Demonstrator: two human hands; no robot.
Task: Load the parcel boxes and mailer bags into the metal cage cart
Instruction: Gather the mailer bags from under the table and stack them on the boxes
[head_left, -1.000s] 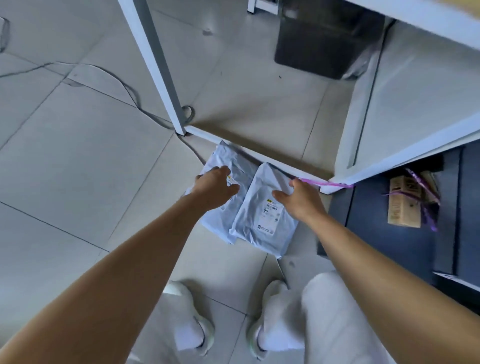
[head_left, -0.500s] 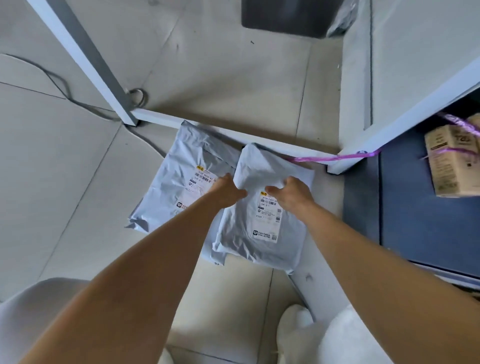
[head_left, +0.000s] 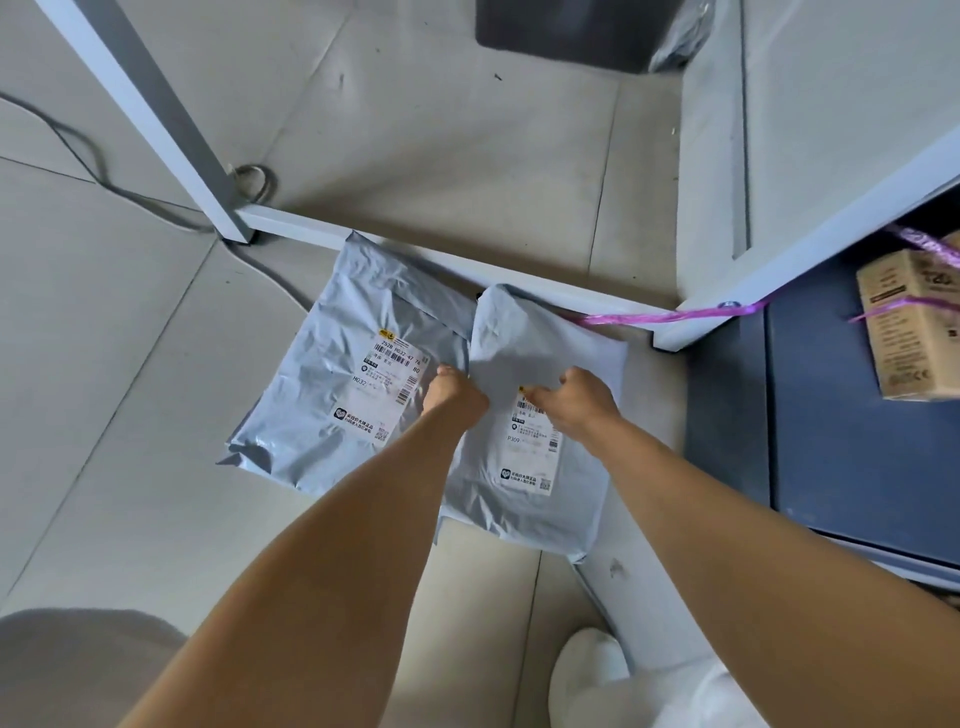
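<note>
Moved: both hands have drawn in from the bags' far edges onto the right mailer bag (head_left: 524, 514).
Left hand (head_left: 454, 402): fingers curled round its left edge, beside the left mailer bag (head_left: 343, 332).
Right hand (head_left: 576, 397): fingers curled, pinching its film above the label.
Bags: flat on the floor (head_left: 130, 415), against the white frame rail (head_left: 415, 249).
</note>
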